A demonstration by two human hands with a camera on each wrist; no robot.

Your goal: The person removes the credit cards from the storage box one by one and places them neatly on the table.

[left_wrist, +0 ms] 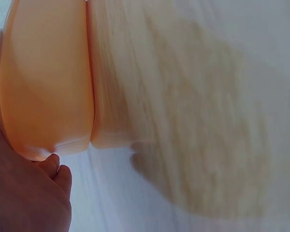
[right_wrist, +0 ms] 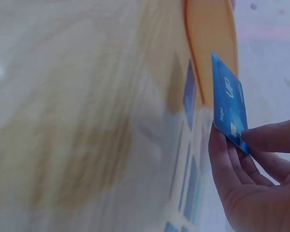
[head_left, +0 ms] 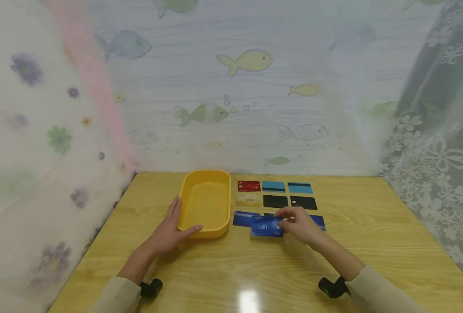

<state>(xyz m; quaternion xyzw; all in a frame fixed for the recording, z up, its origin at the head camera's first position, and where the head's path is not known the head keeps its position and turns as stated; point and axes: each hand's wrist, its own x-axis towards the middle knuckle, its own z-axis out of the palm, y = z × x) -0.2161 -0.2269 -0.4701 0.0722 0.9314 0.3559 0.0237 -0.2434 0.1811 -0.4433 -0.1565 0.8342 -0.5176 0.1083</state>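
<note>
My right hand [head_left: 299, 226] pinches a blue VIP card [head_left: 266, 227] by its right end, between thumb and fingers. The card is lifted above the table and overlaps the front row of cards in the head view. In the right wrist view it tilts on edge, its chip near the thumb. My left hand [head_left: 170, 232] grips a yellow plastic basin [head_left: 209, 233] at its near left corner, thumb over the front rim and fingers along the left side. From the left wrist view, the fingers [left_wrist: 63, 179] curl by the basin's lower edge. Nothing lies inside the basin.
Right of the basin, cards lie in rows: a red card [head_left: 249, 186] and light blue cards [head_left: 273, 186] at the back, a gold card [head_left: 248, 200] and black cards [head_left: 276, 201] in the middle, blue cards [head_left: 242, 218] in front. A patterned curtain [head_left: 255, 143] hangs behind the wooden table [head_left: 223, 274].
</note>
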